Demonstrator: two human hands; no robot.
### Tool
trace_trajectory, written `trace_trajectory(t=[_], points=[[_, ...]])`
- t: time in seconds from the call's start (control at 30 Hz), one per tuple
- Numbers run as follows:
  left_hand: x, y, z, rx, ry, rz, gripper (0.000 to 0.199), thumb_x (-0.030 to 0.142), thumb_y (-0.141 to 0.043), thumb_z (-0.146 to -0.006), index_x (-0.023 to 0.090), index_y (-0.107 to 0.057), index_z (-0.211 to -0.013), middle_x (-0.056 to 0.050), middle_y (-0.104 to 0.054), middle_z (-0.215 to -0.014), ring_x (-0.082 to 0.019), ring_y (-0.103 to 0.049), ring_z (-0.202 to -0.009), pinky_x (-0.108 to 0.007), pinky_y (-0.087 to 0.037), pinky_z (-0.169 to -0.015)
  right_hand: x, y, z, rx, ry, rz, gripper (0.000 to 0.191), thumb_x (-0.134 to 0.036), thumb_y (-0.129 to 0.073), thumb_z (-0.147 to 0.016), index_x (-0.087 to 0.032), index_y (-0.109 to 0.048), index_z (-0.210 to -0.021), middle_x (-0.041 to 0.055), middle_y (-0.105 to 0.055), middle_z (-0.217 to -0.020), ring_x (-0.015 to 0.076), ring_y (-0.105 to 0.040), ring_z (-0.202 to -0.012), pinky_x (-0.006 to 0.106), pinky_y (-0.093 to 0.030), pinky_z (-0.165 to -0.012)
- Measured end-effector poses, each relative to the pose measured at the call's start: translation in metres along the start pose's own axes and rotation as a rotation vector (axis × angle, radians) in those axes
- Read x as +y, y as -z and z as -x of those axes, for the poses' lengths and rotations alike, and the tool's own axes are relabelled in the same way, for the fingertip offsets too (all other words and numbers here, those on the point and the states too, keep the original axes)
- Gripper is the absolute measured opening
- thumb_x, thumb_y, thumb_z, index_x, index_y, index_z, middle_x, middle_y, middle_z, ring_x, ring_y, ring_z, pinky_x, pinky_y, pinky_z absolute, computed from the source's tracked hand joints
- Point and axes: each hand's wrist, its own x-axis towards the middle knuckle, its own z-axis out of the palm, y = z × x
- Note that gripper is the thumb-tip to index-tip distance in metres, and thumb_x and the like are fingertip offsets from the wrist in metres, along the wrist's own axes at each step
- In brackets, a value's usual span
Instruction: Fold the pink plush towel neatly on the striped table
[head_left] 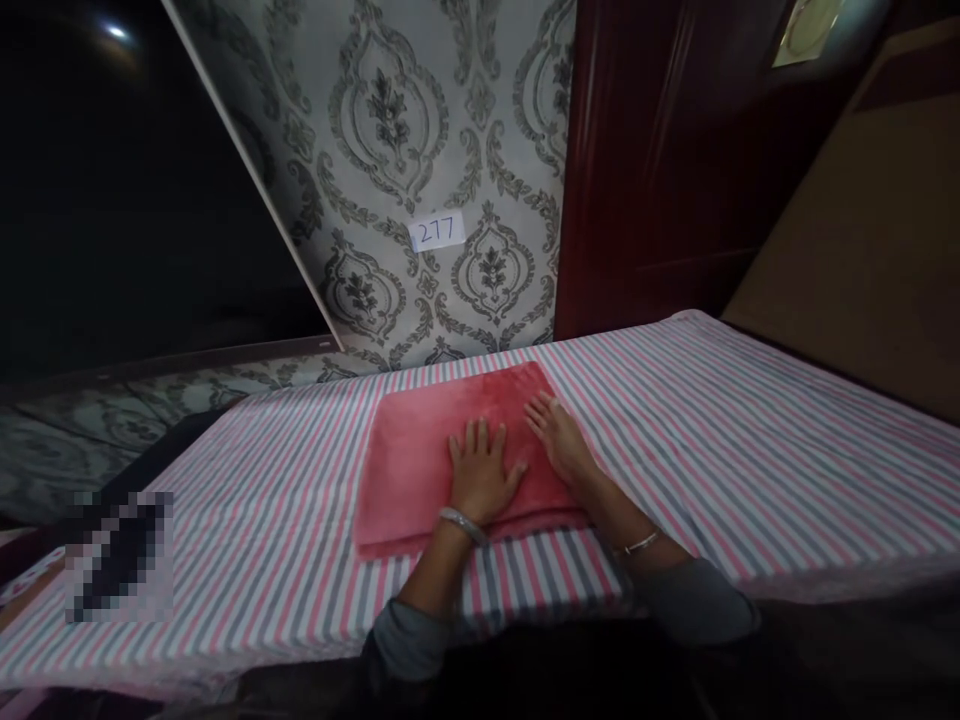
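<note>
A plush pink-red blanket [412, 450], folded into a flat rectangle, lies on a striped cloth [285, 500] that covers the table. My left hand [482, 473] rests flat on the blanket near its middle, fingers spread; a bracelet circles that wrist. Along the blanket's right side lies my right hand [559, 435], its fingers stretched out and pointing up and left. A thin bracelet is on the right wrist too. Folded layers show at the blanket's near edge, partly behind my left wrist.
A large dark screen [135, 200] stands at the left against a patterned wall [390, 110]. A paper label reading 277 [437, 231] is on the wall. Behind the table is a dark red door [660, 180], with a brown panel [862, 240] at the right.
</note>
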Motion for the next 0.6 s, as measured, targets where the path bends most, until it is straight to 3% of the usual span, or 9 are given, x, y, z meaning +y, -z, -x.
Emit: trace_trajectory(t=[0.17, 0.5, 0.6], points=[[0.0, -0.023, 0.005, 0.053, -0.01, -0.045, 0.068, 0.059, -0.035, -0.094, 0.024, -0.03, -0.152, -0.014, -0.027, -0.159, -0.035, -0.019, -0.148, -0.062, -0.016, -0.115, 0.006, 0.012, 0.007, -0.013, 0.049, -0.094, 0.048, -0.057, -0.041, -0.094, -0.03, -0.054, -0.131, 0.0078, -0.052, -0.144, 0.0213, -0.054, -0.127, 0.047, -0.038, -0.111], [0.0, -0.017, 0.006, 0.11, -0.019, -0.038, 0.067, 0.059, -0.032, -0.095, 0.023, -0.031, -0.152, -0.013, -0.027, -0.159, -0.034, -0.021, -0.147, -0.061, -0.017, -0.116, 0.0, 0.01, 0.01, -0.025, 0.062, -0.14, 0.051, -0.06, -0.036, -0.094, -0.029, -0.059, -0.127, 0.0085, -0.05, -0.146, 0.0207, -0.052, -0.13, 0.045, -0.036, -0.113], [0.004, -0.012, 0.014, 0.079, -0.173, 0.001, 0.065, 0.056, -0.033, -0.096, 0.028, -0.026, -0.154, -0.005, -0.022, -0.162, -0.03, -0.016, -0.149, -0.059, -0.015, -0.118, -0.002, 0.009, 0.012, -0.032, 0.072, -0.134, 0.056, -0.065, -0.031, -0.094, -0.03, -0.057, -0.128, 0.0084, -0.05, -0.146, 0.0208, -0.05, -0.132, 0.045, -0.035, -0.113]])
